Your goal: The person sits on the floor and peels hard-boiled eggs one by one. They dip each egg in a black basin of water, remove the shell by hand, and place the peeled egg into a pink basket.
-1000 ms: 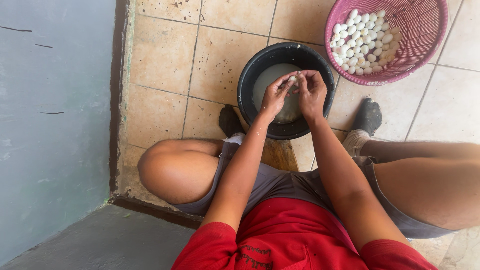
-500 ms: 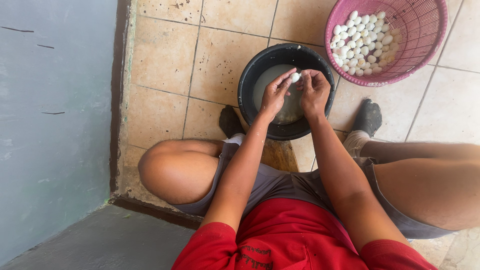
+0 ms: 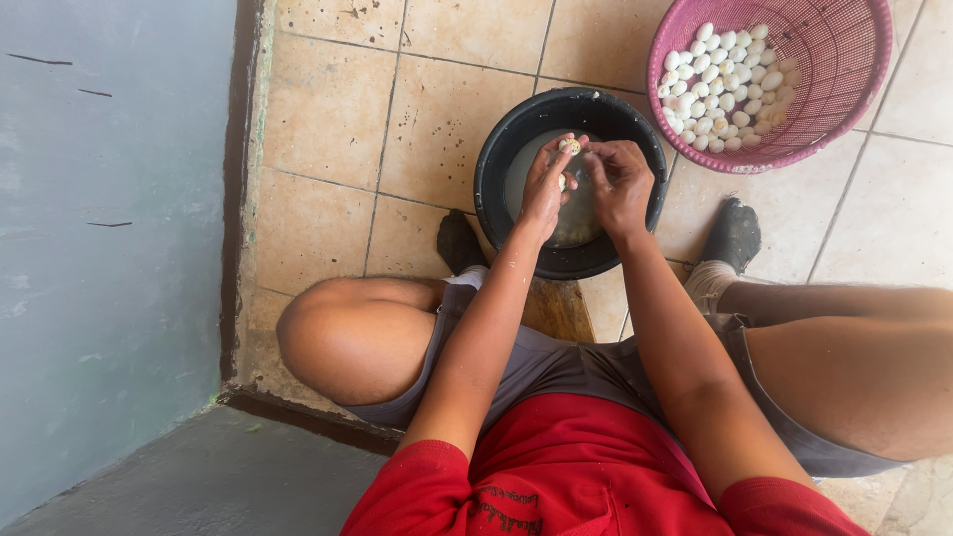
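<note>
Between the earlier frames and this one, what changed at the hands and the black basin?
The left hand now pinches a small pale egg at its fingertips, lifted clear above the black basin; the right hand picks at it from beside. Earlier both hands were cupped together lower over the water. The pink basket of white eggs has not moved.

A bowl [image 3: 496, 179] sits on the floor [image 3: 328, 109] between the person's feet. Both hands meet above it, the left hand [image 3: 545, 189] beside the right hand [image 3: 620, 184]. A basket [image 3: 844, 60] of eggs [image 3: 723, 74] stands behind and to the right.
</note>
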